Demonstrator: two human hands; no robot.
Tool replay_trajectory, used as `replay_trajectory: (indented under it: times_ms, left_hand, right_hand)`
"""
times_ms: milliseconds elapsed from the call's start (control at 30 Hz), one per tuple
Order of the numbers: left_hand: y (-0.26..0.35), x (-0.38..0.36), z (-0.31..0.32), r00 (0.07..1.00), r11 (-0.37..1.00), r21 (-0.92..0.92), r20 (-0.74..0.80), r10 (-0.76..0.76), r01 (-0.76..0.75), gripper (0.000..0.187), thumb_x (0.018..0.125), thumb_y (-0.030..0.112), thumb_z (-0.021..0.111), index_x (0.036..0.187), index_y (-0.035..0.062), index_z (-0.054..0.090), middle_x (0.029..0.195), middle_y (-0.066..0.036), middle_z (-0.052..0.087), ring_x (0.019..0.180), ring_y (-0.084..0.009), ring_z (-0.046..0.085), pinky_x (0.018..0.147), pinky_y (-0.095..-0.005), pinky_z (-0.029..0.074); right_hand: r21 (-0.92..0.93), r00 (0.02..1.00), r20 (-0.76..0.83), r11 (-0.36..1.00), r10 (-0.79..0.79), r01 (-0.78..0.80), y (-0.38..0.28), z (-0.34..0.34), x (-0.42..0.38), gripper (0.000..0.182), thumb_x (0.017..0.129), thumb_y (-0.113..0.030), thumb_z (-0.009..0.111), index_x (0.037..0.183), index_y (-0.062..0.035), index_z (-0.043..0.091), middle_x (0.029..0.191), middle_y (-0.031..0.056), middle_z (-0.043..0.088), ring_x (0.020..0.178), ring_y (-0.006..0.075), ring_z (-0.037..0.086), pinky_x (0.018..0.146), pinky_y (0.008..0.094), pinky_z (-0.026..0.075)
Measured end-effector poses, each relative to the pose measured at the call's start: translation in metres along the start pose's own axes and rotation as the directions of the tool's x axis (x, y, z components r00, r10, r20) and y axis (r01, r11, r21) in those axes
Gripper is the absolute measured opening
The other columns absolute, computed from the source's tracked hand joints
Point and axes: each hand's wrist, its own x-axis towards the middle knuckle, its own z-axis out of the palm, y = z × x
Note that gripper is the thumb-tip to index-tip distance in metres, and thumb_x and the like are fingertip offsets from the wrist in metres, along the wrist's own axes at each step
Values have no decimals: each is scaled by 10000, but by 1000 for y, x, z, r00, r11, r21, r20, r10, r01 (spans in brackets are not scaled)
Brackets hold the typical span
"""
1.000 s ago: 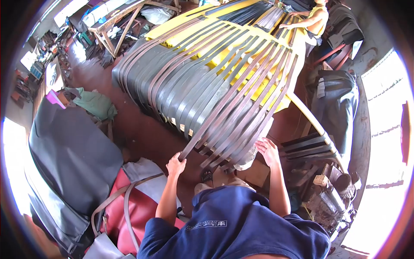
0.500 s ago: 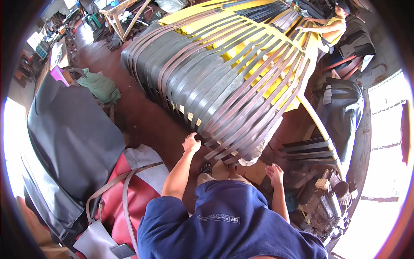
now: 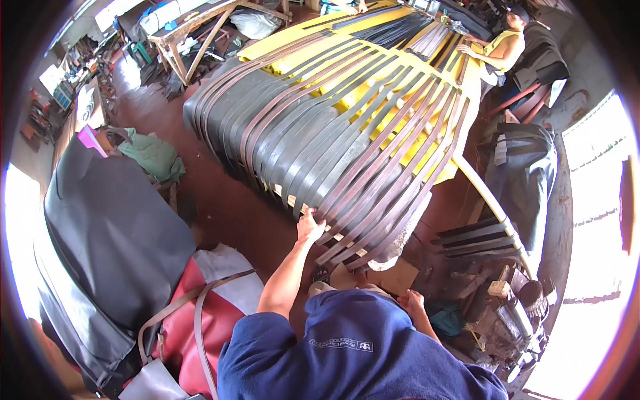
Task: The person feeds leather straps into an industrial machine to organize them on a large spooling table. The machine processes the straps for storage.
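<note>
Long brown and black leather-like strips (image 3: 383, 180) lie side by side over a dark rounded sheet-covered stand (image 3: 267, 127), their near ends hanging over its edge. At that edge, my left hand (image 3: 311, 228) is at the end of a brown strip, its fingers bent around it. Lower and to the right, my right hand (image 3: 413, 303) is close to my body with curled fingers; whether anything is in it is hidden. Beyond the stand, the strips run across a yellow sheet (image 3: 287, 60).
A person (image 3: 503, 53) stands at the far right by the strips; another person's hands (image 3: 353, 8) show at the top. Dark sheets (image 3: 120, 220) and a red sheet (image 3: 210, 310) are piled left. A pale pole (image 3: 490, 200) slants down right, above a machine (image 3: 510, 313).
My left hand has moved forward and right onto the strip end. My right hand has dropped toward my body and its fingers have curled. The view has shifted slightly.
</note>
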Motion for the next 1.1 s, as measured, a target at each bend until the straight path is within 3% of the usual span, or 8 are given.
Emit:
replay_trajectory:
  times_ms: [200,467,667,700,800,900,1000,1100]
  left_hand:
    - [1,0,0,995,999,34,92,-34,31,542,712,296,727,1152,56,522,1128,-166,600,1056,-315,575,913,-397,452]
    - [1,5,-5,988,987,161,148,-37,12,561,745,329,698,1215,78,520,1175,-167,585,1097,-306,557,944,-391,439]
    - [-17,-8,-1,997,999,8,-57,44,-44,505,703,287,743,1127,100,542,1106,-122,605,1044,-293,572,892,-403,453]
    - [-26,-14,6,971,993,36,-212,115,-110,477,694,261,756,1092,90,556,1066,-105,611,1006,-265,590,857,-386,474]
    - [-35,-46,13,953,999,0,-300,32,-34,412,708,243,739,1044,78,569,976,-106,621,935,-252,613,810,-374,496]
    - [-53,-85,16,991,992,-58,79,-106,111,324,732,273,710,979,89,612,919,-106,662,887,-248,642,788,-361,510]
    - [-65,-119,10,869,988,70,472,-151,134,286,741,310,697,935,105,648,950,-130,675,922,-263,648,820,-357,510]
    - [-59,-135,-1,785,991,137,615,-75,-13,265,734,309,697,901,108,656,938,-127,677,909,-284,648,808,-372,509]
  right_hand:
    - [129,978,-113,978,176,-161,30,-20,7,282,885,-183,569,1098,-6,517,793,176,624,570,264,604,493,376,516]
    - [-294,994,-81,955,-79,52,43,-19,-25,205,844,-189,561,681,-65,561,617,57,530,510,162,499,435,318,400]
    - [-756,987,21,644,-162,122,53,-22,-16,348,893,-289,440,750,-24,614,755,69,640,696,183,598,638,363,470]
    - [-921,953,127,324,-274,216,91,-45,38,374,894,-307,406,838,-28,650,878,120,673,845,225,637,721,396,475]
    - [-944,902,295,48,-315,326,97,-50,46,313,841,-295,498,901,-45,676,913,157,674,875,265,652,720,378,500]
    - [-662,972,4,728,-233,178,70,-34,-12,257,767,-250,601,908,-54,690,913,186,667,862,295,658,729,368,516]
    - [-815,941,125,508,-315,279,41,-39,-55,260,690,-209,670,876,-29,694,864,185,674,818,295,669,736,362,523]
    - [-898,962,166,369,-219,239,-10,-40,-145,260,690,-219,659,871,-36,695,865,190,669,846,303,664,752,376,520]
